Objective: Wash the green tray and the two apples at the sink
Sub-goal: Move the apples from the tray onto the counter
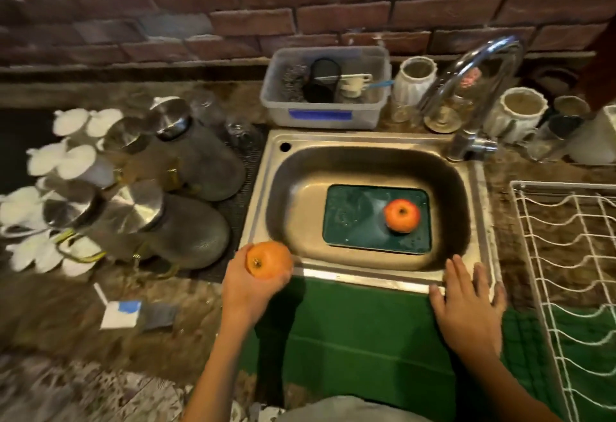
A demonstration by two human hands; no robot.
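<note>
A: State the tray orientation.
B: The tray (353, 218) lies flat on the floor of the sink (333, 155). Its long axis runs left to right, parallel to the sink's front rim. It is a dark green rectangle with rounded corners and a low raised lip. The surface is wet and beaded with droplets.

A: Apple positions?
B: One apple (402, 215) sits on the right half of the tray, stem cavity up and facing the camera. The second apple (268, 260) is held over the sink's front left corner, stem cavity turned toward the lower left. Both are round, smooth and orange-red.

A: Hand states.
B: The left hand (248, 283) cups the second apple from below, fingers curled round it. The right hand (468, 305) lies palm down with straight, spread fingers on the front right rim of the sink, holding nothing.

A: Materials.
B: The sink is brushed steel, an oblong basin with rounded corners. The tap (480, 88) is a chromed arch. A green cloth (360, 338) hangs over the table edge below the rim. A white wire rack (566, 255) stands right of the sink. A clear plastic tub (325, 88) sits behind it.
</note>
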